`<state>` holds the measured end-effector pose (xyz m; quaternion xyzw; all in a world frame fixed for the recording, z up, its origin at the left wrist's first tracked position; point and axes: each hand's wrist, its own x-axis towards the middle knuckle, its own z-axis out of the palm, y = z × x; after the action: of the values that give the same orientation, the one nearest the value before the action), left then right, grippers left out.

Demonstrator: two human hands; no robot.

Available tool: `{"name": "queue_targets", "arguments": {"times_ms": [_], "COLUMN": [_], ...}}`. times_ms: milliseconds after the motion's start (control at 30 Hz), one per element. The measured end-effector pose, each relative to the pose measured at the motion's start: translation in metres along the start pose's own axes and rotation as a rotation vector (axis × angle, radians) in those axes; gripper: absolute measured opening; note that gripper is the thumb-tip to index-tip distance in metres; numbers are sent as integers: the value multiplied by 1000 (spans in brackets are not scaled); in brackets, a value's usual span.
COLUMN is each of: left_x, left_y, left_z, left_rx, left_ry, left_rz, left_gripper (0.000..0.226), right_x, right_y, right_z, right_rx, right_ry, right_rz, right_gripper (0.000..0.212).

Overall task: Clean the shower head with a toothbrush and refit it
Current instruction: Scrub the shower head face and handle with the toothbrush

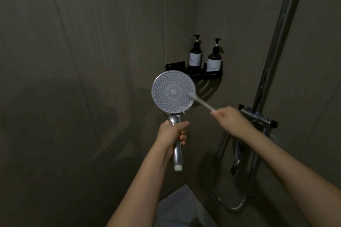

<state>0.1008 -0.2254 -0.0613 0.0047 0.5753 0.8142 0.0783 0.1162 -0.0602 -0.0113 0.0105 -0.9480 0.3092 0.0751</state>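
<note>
The round shower head [170, 91] is detached from its hose, its pale nozzle face turned toward me. My left hand [173, 131] grips its chrome handle just below the head, holding it upright. A white toothbrush [201, 102] lies with its bristle end against the right part of the nozzle face. My right hand [227, 117] pinches the toothbrush by the end of its handle.
A chrome shower rail [276, 37] rises at the right above the mixer fitting [258, 118], with the hose [227, 204] looping below. A black corner shelf [206, 76] holds two dark pump bottles [195, 57]. Grey tiled walls close in on the left and behind.
</note>
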Motion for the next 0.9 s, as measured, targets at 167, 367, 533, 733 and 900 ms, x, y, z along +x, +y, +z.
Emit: {"name": "queue_targets", "arguments": {"times_ms": [167,367,533,733,900], "left_x": [0,-1,-1,1,2], "left_y": [-2,0,4,3,0], "left_z": [-3,-1,-2,2,4], "left_rx": [-33,-26,-24,24,38], "left_ry": [-6,0,9,23,18], "left_rz": [-20,-20,-6,6,14], "left_gripper": [31,30,30,21,25], "right_x": [-4,-5,-5,-10,2], "right_y": [-2,-4,-9,-21,-25], "right_z": [-2,3,2,13,-4], "right_rx": [-66,-90,5,-145,13], "right_ry": [-46,36,93,-75,27], "right_rz": [-52,-68,-45,-87,-7], "right_gripper": [38,38,41,36,38]}}
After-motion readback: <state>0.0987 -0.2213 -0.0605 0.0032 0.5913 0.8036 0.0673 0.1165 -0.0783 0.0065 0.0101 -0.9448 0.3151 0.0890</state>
